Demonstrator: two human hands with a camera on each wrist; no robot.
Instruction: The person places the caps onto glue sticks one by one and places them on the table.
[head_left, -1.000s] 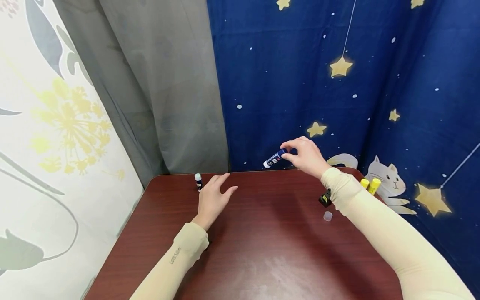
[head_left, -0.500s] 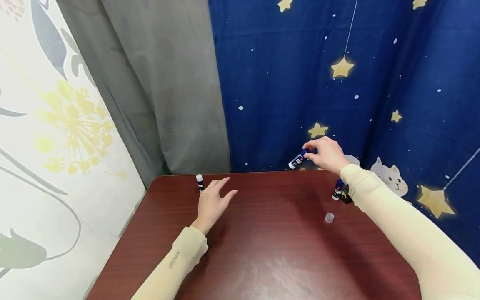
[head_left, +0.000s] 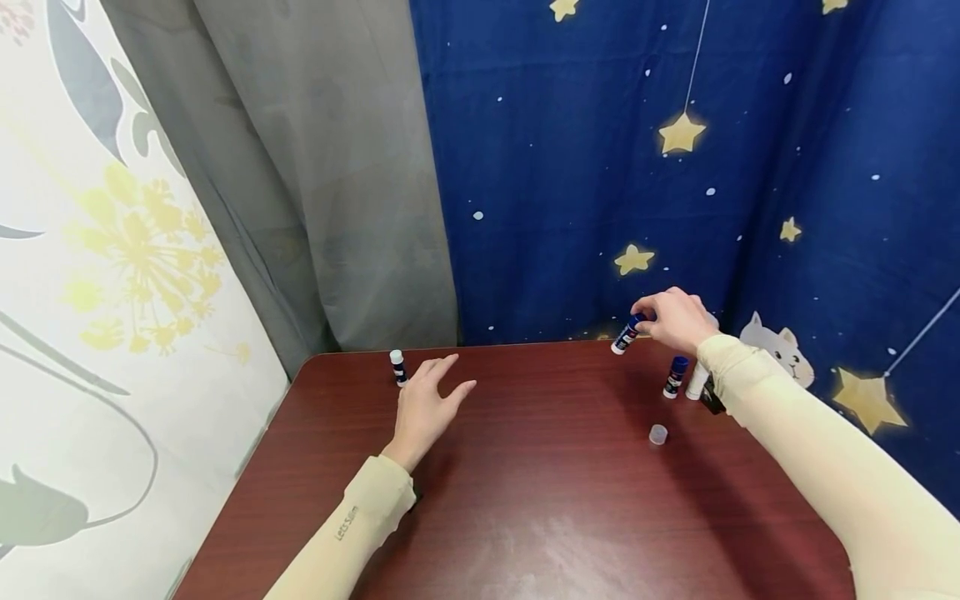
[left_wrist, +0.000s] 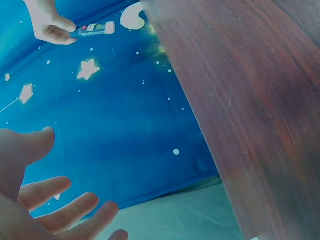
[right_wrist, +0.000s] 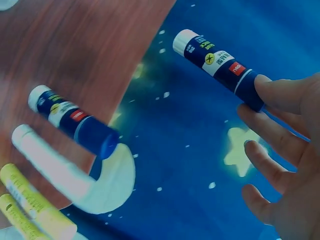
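My right hand (head_left: 675, 319) pinches the blue end of a glue stick (head_left: 626, 335) between thumb and fingers. The glue stick hangs tilted above the table's far edge, its white end pointing down and left. A matching blue glue stick (head_left: 675, 377) stands upright on the table, with a white stick (head_left: 697, 382) close beside it. My left hand (head_left: 423, 412) hovers with spread fingers and holds nothing. Just beyond it stands a small dark tube with a white top (head_left: 398, 367), apparently another glue stick. The left wrist view shows the left palm (left_wrist: 30, 200) with nothing in it.
A small translucent cap (head_left: 657, 434) lies on the brown table (head_left: 510, 500). Behind my right sleeve a black object (head_left: 712, 400) is partly hidden. Two yellow sticks (right_wrist: 37, 202) appear in the right wrist view. Grey and blue curtains (head_left: 540, 183) hang behind the far edge.
My right hand has moved rightward and slightly lower with the glue stick. The standing blue glue stick and the white stick have come out from behind that arm. My left hand stays put.
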